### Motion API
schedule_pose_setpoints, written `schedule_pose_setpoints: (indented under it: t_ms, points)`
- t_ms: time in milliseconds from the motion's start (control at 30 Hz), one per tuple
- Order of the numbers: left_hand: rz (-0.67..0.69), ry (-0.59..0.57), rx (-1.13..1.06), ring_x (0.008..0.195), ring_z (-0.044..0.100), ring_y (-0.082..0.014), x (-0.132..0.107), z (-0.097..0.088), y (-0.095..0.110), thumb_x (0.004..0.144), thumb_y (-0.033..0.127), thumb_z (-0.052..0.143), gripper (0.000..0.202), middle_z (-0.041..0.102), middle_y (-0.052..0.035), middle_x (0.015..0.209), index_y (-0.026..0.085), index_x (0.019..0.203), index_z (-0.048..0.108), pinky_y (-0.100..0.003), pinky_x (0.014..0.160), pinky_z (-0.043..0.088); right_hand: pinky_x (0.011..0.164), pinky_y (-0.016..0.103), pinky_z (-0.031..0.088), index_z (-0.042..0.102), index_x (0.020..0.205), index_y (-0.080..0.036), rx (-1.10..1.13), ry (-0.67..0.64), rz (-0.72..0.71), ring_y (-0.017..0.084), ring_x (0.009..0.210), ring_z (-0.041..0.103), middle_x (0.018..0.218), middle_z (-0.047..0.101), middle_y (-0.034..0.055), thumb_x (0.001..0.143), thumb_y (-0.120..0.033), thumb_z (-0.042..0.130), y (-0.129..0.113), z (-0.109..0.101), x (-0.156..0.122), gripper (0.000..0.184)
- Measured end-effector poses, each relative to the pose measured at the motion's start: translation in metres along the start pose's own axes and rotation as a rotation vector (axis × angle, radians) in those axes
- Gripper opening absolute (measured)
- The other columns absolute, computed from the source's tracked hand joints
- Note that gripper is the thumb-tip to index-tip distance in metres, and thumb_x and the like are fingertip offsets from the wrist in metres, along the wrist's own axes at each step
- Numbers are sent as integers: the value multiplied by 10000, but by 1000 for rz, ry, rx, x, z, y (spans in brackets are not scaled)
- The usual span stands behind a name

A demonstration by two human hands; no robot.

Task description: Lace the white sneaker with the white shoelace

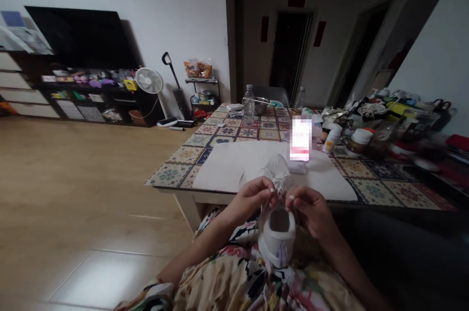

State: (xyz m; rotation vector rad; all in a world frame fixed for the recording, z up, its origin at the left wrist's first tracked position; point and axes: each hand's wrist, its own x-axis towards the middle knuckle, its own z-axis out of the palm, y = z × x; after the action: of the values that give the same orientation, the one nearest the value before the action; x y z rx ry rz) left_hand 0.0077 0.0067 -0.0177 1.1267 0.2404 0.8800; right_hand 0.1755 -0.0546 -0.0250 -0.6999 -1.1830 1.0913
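A white lace-up sneaker rests on my lap, heel toward me, its toe against the table edge. The shoelace crosses over its tongue. My left hand is at the left side of the shoe's opening, thumb and index finger pinched together at the lace. On the other side, my right hand pinches in the same way near the top of the lacing. The lace ends between the fingertips are too small to make out clearly. A patterned floral cloth covers my lap under the shoe.
A white sheet lies on the tile-patterned table. A lit phone stands on it behind the shoe. Further back are a plastic bottle and a metal bowl. Jars and clutter crowd the right side.
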Motion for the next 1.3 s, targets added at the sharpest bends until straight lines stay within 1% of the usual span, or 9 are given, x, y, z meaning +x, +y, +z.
schedule_pose_setpoints:
  t_ms: [200, 333, 400, 500, 667, 833, 1033, 1167, 1300]
  points:
    - [60, 73, 17, 489, 417, -49, 1, 3, -2, 726, 401, 824, 335, 555, 23, 608, 132, 739, 624, -172, 498, 318, 441, 193, 410, 718, 730, -197, 3, 197, 26, 75, 450, 499, 589, 624, -24, 684, -433, 835, 6, 8, 1, 267]
    - [178, -11, 193, 618, 575, -94, -3, 4, 1, 745, 331, 817, 246, 596, -16, 743, 126, 692, 692, -222, 622, 467, 561, 229, 509, 761, 845, -229, -362, 151, -179, 117, 616, 613, 776, 669, 14, 841, -308, 697, -1, 10, -3, 102]
    - [161, -11, 141, 619, 615, -108, -4, 6, 0, 705, 305, 849, 225, 619, -4, 755, 157, 824, 729, -238, 630, 498, 663, 252, 545, 758, 901, -246, -546, 113, -297, 146, 746, 658, 851, 693, 29, 875, -244, 650, -5, 10, -6, 111]
    - [88, 23, 53, 595, 638, -109, -3, 10, -2, 636, 275, 894, 430, 645, 23, 735, 201, 1021, 717, -234, 612, 514, 743, 261, 552, 719, 964, -261, -679, 61, -363, 150, 819, 674, 894, 708, 23, 888, -178, 625, -6, 10, -11, 146]
    - [99, 83, 167, 605, 624, -111, -4, 14, 0, 647, 331, 880, 286, 671, -11, 694, 129, 749, 705, -239, 625, 520, 721, 251, 550, 659, 938, -243, -655, 51, -303, 151, 811, 666, 888, 684, 12, 859, -178, 650, -7, 9, -12, 103]
    - [235, 121, 319, 675, 629, -135, -7, 14, 0, 665, 355, 865, 279, 657, -24, 707, 136, 699, 695, -245, 657, 507, 687, 219, 535, 659, 817, -220, -656, 111, -322, 131, 747, 645, 794, 665, -1, 878, -201, 625, -9, 11, -10, 72]
    - [89, 123, 355, 644, 613, -146, -7, 16, 0, 662, 448, 846, 361, 671, -18, 661, 147, 702, 652, -268, 668, 473, 561, 195, 537, 624, 897, -238, -559, 237, -298, 114, 616, 644, 745, 660, -28, 886, -211, 623, -1, 13, -11, 29]
    - [83, 224, 380, 631, 541, -120, -6, 15, -2, 635, 469, 852, 380, 648, -9, 672, 145, 683, 661, -246, 642, 422, 751, 264, 560, 643, 1013, -245, -794, 114, -393, 155, 836, 671, 920, 681, 17, 869, -158, 626, -9, 12, -11, 170]
    - [42, 195, 361, 648, 533, -126, -6, 11, -2, 638, 483, 846, 384, 658, -18, 714, 147, 770, 716, -255, 648, 412, 840, 336, 515, 653, 1001, -225, -1009, 1, -491, 195, 933, 629, 978, 670, 53, 882, -131, 594, -17, 10, -10, 162]
